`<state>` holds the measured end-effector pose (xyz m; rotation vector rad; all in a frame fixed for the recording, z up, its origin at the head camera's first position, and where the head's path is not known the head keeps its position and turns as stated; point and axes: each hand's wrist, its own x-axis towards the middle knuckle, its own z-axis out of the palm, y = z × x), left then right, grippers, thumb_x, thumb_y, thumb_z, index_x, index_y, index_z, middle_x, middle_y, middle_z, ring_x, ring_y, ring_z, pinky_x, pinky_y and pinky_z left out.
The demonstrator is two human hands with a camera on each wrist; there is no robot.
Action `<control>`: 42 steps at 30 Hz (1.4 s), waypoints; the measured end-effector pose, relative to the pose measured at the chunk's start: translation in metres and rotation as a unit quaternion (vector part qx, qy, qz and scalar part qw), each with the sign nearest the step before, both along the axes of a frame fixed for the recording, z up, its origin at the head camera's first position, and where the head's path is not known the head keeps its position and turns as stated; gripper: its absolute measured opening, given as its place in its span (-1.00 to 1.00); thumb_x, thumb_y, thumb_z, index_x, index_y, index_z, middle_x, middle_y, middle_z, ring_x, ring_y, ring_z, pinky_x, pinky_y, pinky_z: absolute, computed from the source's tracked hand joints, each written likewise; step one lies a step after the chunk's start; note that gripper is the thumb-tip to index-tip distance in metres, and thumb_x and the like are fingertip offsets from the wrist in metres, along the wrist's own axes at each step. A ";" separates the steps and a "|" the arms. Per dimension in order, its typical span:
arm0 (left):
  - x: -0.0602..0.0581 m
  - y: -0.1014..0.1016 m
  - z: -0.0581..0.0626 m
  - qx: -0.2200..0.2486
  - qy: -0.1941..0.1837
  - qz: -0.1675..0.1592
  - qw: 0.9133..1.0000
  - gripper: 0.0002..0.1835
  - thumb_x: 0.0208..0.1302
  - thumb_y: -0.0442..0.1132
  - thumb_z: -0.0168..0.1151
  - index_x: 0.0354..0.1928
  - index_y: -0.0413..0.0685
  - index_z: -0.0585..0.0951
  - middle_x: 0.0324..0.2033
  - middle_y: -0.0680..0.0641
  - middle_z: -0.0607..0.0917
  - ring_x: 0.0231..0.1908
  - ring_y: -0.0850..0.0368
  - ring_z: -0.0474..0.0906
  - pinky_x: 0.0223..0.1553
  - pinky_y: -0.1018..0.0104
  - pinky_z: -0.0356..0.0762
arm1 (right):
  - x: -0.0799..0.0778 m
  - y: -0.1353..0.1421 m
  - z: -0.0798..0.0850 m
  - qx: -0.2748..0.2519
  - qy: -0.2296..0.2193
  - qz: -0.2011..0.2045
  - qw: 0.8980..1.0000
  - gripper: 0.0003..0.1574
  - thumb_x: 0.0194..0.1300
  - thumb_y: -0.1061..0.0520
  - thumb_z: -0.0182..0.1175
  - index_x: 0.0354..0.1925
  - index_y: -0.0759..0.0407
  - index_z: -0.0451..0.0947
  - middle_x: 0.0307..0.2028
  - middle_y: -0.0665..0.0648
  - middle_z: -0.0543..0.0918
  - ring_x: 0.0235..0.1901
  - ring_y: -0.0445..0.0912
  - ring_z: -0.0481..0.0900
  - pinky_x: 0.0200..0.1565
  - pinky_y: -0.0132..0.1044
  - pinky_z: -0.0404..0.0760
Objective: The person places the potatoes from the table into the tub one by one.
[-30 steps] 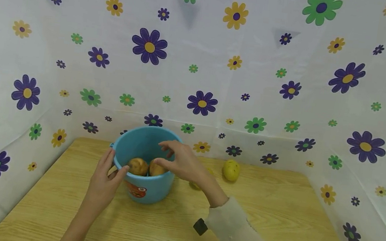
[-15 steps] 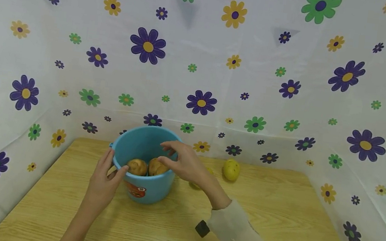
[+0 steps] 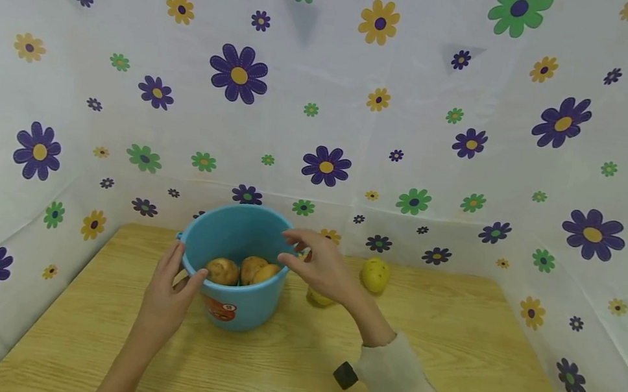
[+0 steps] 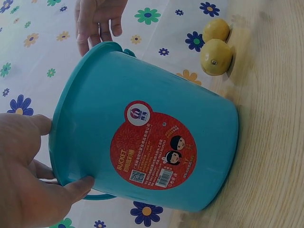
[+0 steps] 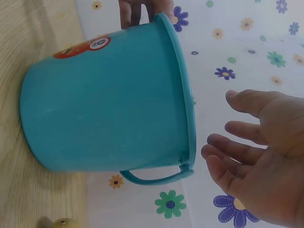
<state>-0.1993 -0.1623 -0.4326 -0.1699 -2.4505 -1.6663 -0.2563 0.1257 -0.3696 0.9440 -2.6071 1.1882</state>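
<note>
A light blue plastic bucket point(image 3: 250, 309) with a red label stands on the wooden table. Inside lie potatoes point(image 3: 222, 271), three of them showing. My left hand point(image 3: 170, 286) holds the bucket's rim at the left, the thumb point(image 4: 80, 187) against the outer wall and another fingertip at the lip. Just above the right side of the rim hovers my right hand point(image 3: 320, 265), palm side toward the bucket. Its fingers point(image 5: 232, 147) are loosely bent with nothing between them, apart from the rim in the right wrist view.
Two yellow fruits stand right of the bucket: one farther back point(image 3: 376, 275), the other point(image 3: 320, 298) partly behind my right hand. The bucket's handle point(image 5: 156, 179) hangs at its side. A white flowered cloth point(image 3: 276, 119) closes off the back and sides.
My right hand has drawn right and slightly toward me, from over the potatoes to the rim, uncovering a third potato. The left hand keeps its place on the rim.
</note>
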 end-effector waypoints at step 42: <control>-0.001 -0.001 -0.002 -0.014 -0.003 0.000 1.000 -0.12 0.61 -0.06 0.11 0.65 -0.20 -0.17 0.62 -0.25 -0.22 0.54 -0.35 0.00 0.41 -0.08 0.30 | 0.009 0.130 -0.031 -0.015 -0.025 -0.161 0.987 -0.44 0.50 0.11 0.27 0.30 0.42 0.49 0.10 0.36 0.64 0.05 0.19 0.62 0.05 0.10 0.69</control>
